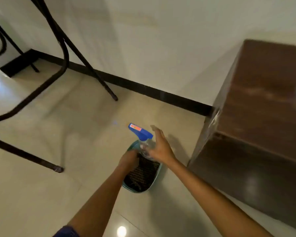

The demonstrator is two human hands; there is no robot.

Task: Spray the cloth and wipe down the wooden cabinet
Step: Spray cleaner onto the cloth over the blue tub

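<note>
We see a spray bottle [143, 139] with blue trigger head standing upright in a teal basket [154, 183] on the tiled floor [75, 134], just beside the wooden cabinet [263, 108] at right; a dark patterned cloth [142, 175] lies in the same basket. Our right hand [159, 147] is at the bottle's clear body with fingers spread, blurred, so we cannot tell if it touches. Our left hand [129, 159] reaches into the basket on the cloth, fingers curled down and hidden, grip unclear; black metal chair legs [65, 53] stand at left.
</note>
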